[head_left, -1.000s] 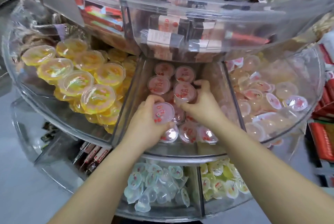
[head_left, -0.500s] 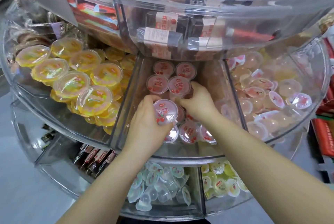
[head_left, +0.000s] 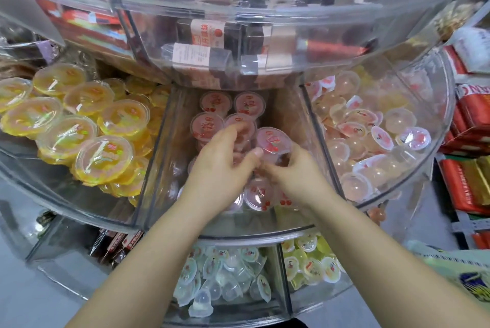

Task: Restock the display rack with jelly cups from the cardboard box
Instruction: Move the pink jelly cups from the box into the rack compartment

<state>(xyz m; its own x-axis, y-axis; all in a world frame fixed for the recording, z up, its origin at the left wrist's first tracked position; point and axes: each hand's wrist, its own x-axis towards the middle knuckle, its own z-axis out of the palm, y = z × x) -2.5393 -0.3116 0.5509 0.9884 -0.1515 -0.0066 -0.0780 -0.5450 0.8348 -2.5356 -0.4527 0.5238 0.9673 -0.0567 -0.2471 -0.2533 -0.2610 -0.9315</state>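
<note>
Head view: right hand grips a clear, red-printed jelly cup; left hand curled, contents unclear.

Our hands hide the cups beneath them. We cannot read the blurred lids. The green bag is cut off at right.

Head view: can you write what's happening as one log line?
stage: placing | right hand: holds red cup | left hand: touches cup | place: middle bin
</note>
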